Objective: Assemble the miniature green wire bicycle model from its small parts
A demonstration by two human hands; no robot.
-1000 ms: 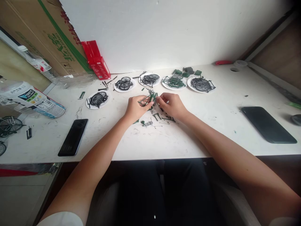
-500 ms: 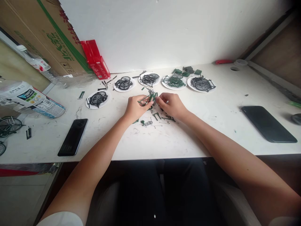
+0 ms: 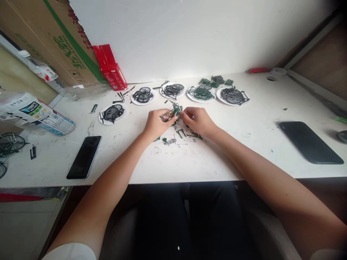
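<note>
While the left hand (image 3: 158, 123) pinches a small green metal bicycle frame with silver handlebars (image 3: 175, 111) just above the desk (image 3: 162, 162), the right hand (image 3: 198, 121) has its thumb and fingers drawn nearly together at the frame's front end; whether they grip it or a small part, I cannot tell. The left grip looks light on such thin tubes, so a hard push from the right could twist the frame or make it slip. A tiny fitting could also drop among the loose bits below: a green U-shaped piece (image 3: 181, 133), a silver wire rack (image 3: 171, 141) and fine silver rods (image 3: 182, 144). These lie close under the hands, where a dragged wrist might scatter them. Beyond, a white paper plate of green parts (image 3: 201, 101) stands clear of the fingers. A black phone (image 3: 84, 157) lies near the left forearm, and a dark flat slab (image 3: 311, 142) sits well off to the right.
</note>
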